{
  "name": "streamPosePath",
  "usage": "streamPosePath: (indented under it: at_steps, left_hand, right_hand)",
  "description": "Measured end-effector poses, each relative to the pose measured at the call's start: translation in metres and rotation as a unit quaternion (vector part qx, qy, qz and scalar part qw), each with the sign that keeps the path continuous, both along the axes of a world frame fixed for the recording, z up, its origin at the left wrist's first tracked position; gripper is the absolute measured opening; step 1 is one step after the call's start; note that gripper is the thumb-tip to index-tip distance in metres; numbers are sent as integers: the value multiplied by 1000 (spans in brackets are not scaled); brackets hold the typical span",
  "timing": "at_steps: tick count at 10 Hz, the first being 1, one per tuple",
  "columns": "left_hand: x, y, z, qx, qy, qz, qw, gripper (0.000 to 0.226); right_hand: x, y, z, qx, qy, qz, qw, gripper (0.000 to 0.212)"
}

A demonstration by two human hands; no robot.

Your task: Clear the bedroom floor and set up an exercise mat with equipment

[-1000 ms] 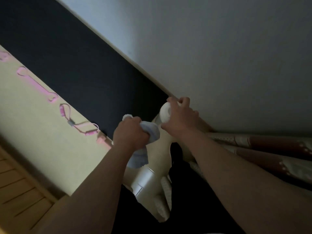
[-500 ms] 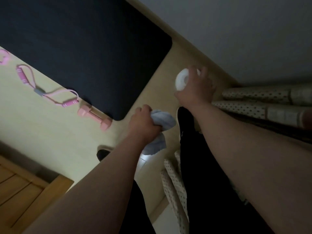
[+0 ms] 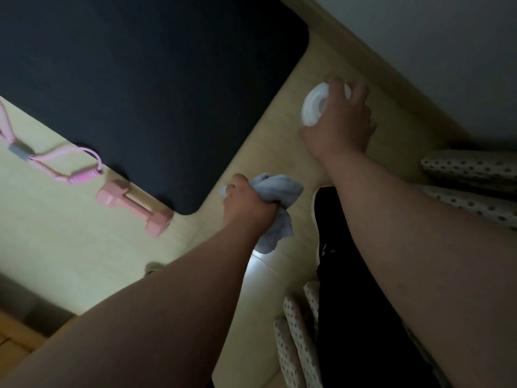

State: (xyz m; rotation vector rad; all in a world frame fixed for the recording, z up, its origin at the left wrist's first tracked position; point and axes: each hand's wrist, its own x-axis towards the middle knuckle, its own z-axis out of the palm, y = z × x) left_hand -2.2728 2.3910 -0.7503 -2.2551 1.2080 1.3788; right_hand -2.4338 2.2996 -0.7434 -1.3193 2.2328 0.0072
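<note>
The left hand [image 3: 247, 204] grips a pale cloth [image 3: 277, 197]. The right hand [image 3: 342, 124] holds a white bottle [image 3: 314, 107], fingers curled round it. A pink dumbbell [image 3: 134, 207] lies beside the dark mat [image 3: 145, 88].

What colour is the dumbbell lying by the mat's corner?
Pink. The dumbbell shows best in the head view, the only one.

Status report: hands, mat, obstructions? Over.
Left hand grips cloth. Right hand holds white container. Mat flat; dumbbell and band at its edge.
</note>
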Motion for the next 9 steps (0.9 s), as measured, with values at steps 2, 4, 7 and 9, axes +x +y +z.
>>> streamPosePath:
  at_steps: [2,4,7,9]
  left_hand:
    - [-23,-6,-46,29,-16,59,998,62]
    - [-33,-6,-66,34,-62,82,994,64]
    - [-39,-6,-115,19,-80,-59,995,47]
    - [-30,-6,-100,37,-16,14,999,99]
  right_hand:
    - [-11,-5,-35,-1,9,42,999,92]
    - [-13,9,-49,-51,36,68,996,89]
    - [-16,12,-63,-91,55,89,990,89]
    - [-26,24,-43,-91,-15,80,993,111]
